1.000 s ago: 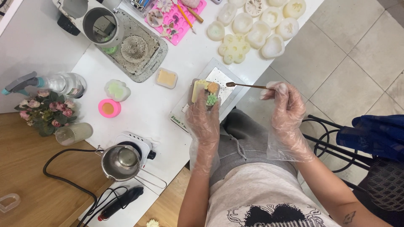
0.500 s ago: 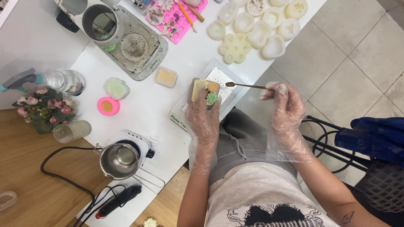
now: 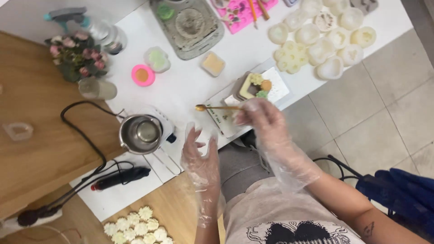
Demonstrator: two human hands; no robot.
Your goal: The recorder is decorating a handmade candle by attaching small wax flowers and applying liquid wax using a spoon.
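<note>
Two gloved hands are ours here, and the work looks partly done: the small rectangular mould (image 3: 254, 86) on the white tray (image 3: 281, 90) already carries a yellow piece, an orange flower and a green flower along one side, while the rest of its bed shows dark and bare, so we judge the decorating begun and the filling left. Our right hand (image 3: 257, 116) pinches the handle of a thin long-handled spoon (image 3: 217, 107) between closed fingertips, holding it level with the bowl pointing left, out over the white table (image 3: 190, 86), between the tray and the small steel melting pot (image 3: 141, 133) on its white hotplate (image 3: 168, 133). The spoon is near the pot but not over it, and we cannot tell whether its bowl holds anything. Our left hand (image 3: 200, 151) is open and holds nothing, fingers spread and pointing up the table, hovering just right of the pot's wire handle. The right forearm crosses our lap from the lower right; the left comes straight up from below. White silicone moulds (image 3: 316, 40) sit untouched at the far edge
</note>
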